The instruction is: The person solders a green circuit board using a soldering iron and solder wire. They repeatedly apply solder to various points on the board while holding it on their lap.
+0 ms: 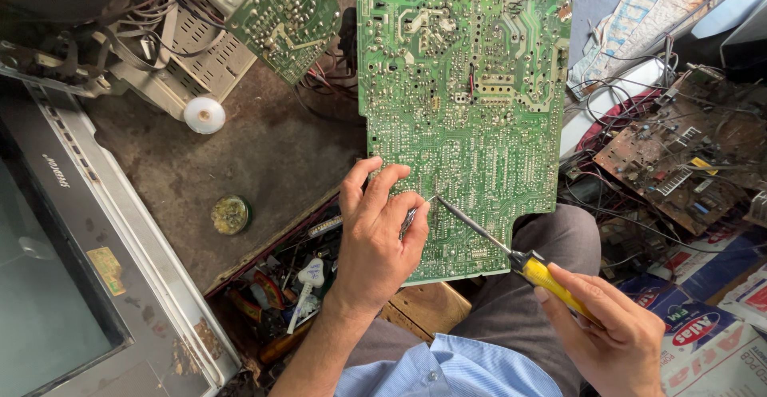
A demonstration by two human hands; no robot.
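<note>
Below and to the right of the right grip lie flat cardboard packages [707, 325], white and blue with a red oval label. Far above it, past the board's top edge, a folded printed paper sheet [631, 21] lies among cables. Well left of the left grip, a small yellowish sticker [106, 269] sits on the grey frame of a television set [120, 229].

The left hand [374, 241] rests palm-down on the lower left part of a large green circuit board [463, 117], solder side up; its grip is pressed together, thumb and forefinger pinching a thin metal tool [410, 220], apparently tweezers. The right hand [611, 337], wrist low at the lower right, is closed around the yellow handle of a soldering iron [511, 257], whose dark shaft slants up-left to touch the board just beside the left fingertips. Left of that grip a round solder-paste tin [230, 214] sits on the brown desk [240, 149].
</note>
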